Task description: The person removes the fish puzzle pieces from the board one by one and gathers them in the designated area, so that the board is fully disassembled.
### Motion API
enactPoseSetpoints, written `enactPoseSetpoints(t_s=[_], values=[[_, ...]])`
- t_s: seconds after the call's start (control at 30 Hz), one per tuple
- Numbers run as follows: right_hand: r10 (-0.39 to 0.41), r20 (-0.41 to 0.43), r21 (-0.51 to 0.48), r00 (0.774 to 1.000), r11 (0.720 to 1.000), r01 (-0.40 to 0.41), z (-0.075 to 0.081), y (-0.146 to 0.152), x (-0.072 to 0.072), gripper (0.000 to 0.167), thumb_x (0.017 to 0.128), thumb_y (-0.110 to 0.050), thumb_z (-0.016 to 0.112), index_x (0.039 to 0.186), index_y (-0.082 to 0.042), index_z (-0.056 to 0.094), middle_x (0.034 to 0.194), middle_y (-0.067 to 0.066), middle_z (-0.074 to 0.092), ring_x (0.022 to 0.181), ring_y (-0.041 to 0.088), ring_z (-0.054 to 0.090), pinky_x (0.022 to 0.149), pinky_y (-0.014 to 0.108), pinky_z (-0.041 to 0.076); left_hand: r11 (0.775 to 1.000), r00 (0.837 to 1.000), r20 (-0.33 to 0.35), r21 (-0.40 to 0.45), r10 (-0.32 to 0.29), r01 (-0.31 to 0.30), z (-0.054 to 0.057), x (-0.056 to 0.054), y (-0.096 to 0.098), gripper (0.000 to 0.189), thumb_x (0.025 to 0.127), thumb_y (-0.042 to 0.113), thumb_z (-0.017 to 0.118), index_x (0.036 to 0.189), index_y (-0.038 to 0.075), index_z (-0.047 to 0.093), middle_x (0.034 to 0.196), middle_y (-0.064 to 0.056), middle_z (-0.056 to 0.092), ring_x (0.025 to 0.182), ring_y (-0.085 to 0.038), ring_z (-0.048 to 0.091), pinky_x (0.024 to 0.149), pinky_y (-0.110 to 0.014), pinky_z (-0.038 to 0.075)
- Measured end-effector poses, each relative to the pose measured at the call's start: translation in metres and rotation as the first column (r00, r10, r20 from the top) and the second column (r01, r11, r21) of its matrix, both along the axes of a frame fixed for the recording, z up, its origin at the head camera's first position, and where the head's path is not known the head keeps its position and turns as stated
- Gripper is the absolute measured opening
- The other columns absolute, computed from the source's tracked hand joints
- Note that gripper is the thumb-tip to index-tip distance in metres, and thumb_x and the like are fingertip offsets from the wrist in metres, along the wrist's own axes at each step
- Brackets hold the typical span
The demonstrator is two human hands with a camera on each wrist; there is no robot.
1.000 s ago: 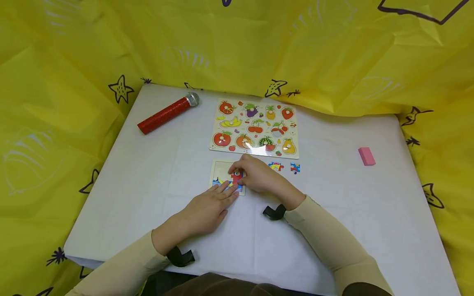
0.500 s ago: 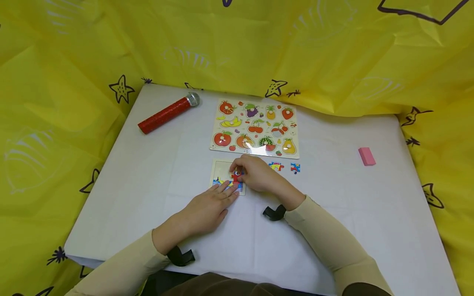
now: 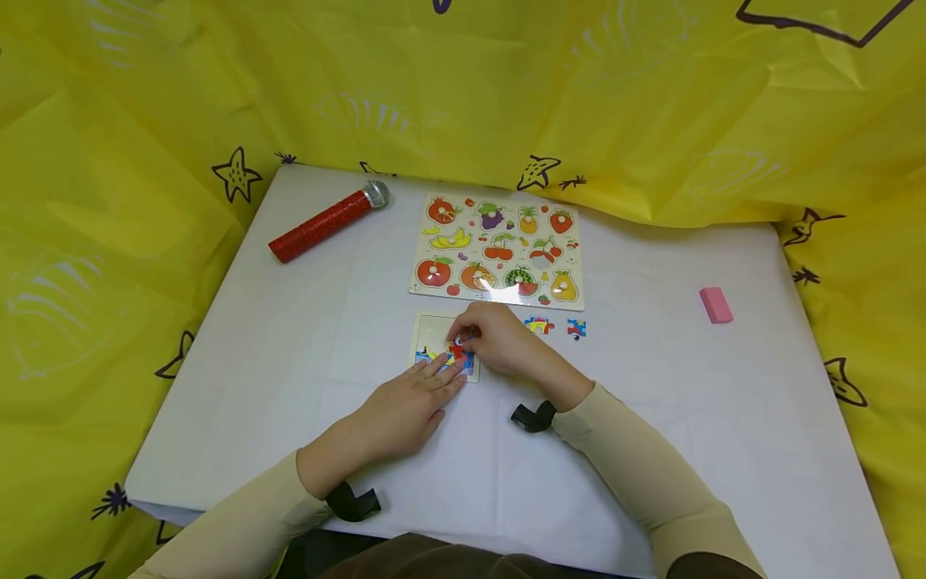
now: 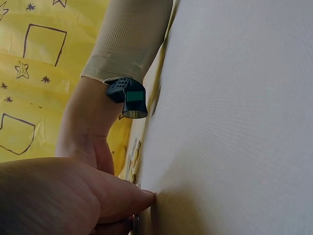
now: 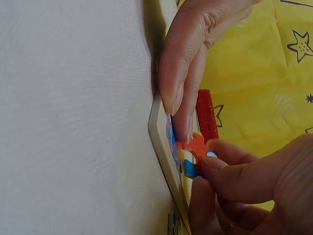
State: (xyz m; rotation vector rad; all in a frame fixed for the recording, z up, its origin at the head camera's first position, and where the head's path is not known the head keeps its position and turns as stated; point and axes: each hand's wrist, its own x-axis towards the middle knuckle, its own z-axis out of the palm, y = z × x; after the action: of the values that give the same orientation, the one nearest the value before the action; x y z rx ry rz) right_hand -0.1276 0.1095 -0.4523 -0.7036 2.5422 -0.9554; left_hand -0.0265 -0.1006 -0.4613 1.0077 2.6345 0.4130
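Piece (image 5: 196, 146), red with some blue, is held by the right hand (image 3: 502, 342) between thumb and finger; in the right wrist view it stands tilted above the tray (image 3: 436, 322). Compared with one second ago, when it looked flatter in the head view, it now appears turned and slightly more to the left, over the right part of the tray. The left hand (image 3: 398, 410) has stayed in the same place: its fingers are straight and a little spread, and their tips rest on the laid pieces (image 3: 427, 355) along the near side of the tray. Two loose pieces, a yellow one (image 3: 538, 326) and a blue one (image 3: 576, 328), lie where they were, on the table (image 3: 289, 354) just beside the right hand. Behind the tray, near to it, the fruit board (image 3: 473, 251) has not moved. Neither have the red microphone (image 3: 329, 221), at far left, and the pink block (image 3: 716, 305), well apart at right. The yellow curtain (image 3: 463, 96) hangs behind the table.
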Motion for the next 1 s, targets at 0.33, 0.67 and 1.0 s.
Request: enactPoseSetpoints(t_s=[0.33,0.67,1.0], values=[[-0.160,0.163,-0.116,0.974,0.977,0.180,0.004,0.012,-0.005,0.014,0.094,0.000,0.078,0.100,-0.012,0.082,0.089,0.006,0.069,0.072,0.017,0.067,0.063,0.026,0.059,1.000,1.000,-0.004,-0.021,-0.002,0.001,0.002,-0.001,0.000,0.057,0.107,0.022,0.065,0.160,0.008,0.051,0.173,-0.008,0.040,0.165,-0.032,0.032,0.133,-0.050,0.032],[-0.226,0.240,-0.104,0.944,0.961,0.256,0.012,0.042,-0.004,0.014,0.096,-0.001,0.077,0.104,-0.009,0.084,0.091,0.009,0.067,0.066,0.021,0.070,0.063,0.029,0.059,0.999,1.000,0.006,-0.033,0.009,-0.009,0.002,0.000,0.001,0.058,0.107,0.024,0.066,0.161,0.010,0.050,0.173,-0.006,0.040,0.165,-0.030,0.032,0.133,-0.050,0.032],[-0.293,0.238,-0.064,0.926,0.946,0.316,0.013,0.089,0.003,0.010,0.095,-0.002,0.079,0.104,-0.006,0.084,0.092,0.012,0.067,0.068,0.024,0.064,0.058,0.026,0.057,0.999,1.000,0.001,-0.036,0.016,-0.016,0.001,0.001,0.000,0.058,0.107,0.023,0.066,0.162,0.011,0.050,0.171,-0.006,0.044,0.165,-0.030,0.033,0.132,-0.050,0.033]])
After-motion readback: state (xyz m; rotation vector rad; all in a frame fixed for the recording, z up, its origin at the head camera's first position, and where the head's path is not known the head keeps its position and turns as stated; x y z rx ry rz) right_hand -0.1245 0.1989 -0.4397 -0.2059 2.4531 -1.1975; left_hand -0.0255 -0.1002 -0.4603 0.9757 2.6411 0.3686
